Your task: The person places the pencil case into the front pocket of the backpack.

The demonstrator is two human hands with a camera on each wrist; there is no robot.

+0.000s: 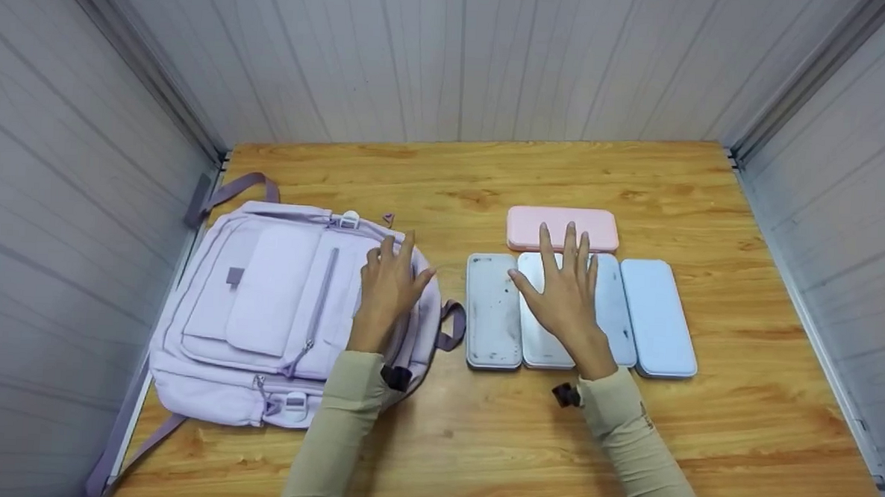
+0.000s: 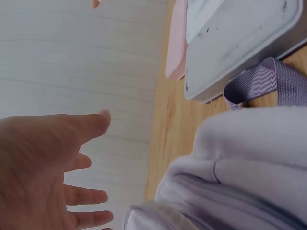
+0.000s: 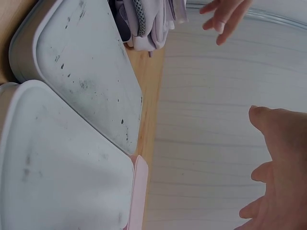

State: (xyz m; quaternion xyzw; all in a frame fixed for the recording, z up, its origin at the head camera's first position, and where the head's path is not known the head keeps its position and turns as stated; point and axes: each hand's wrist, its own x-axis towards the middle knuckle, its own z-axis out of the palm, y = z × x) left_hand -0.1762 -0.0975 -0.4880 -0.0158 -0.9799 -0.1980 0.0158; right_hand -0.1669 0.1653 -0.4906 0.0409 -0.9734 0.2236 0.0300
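My left hand hovers over the right side of a lilac backpack, fingers spread and loosely bent, holding nothing. In the left wrist view a gap shows between that hand and the bag. Above a row of flat rectangular cases my right hand spreads its fingers, also holding nothing. The row runs from a scuffed grey case through a whitish one and a blue-grey one to a light blue one. Behind them lies a pink case crosswise. My right hand partly covers the middle cases.
Everything lies on a wood-grain table enclosed by pale panels at the back and both sides. A purple strap trails from the bag's far left corner, another strap from its near left. A loop handle sits close to the grey case.
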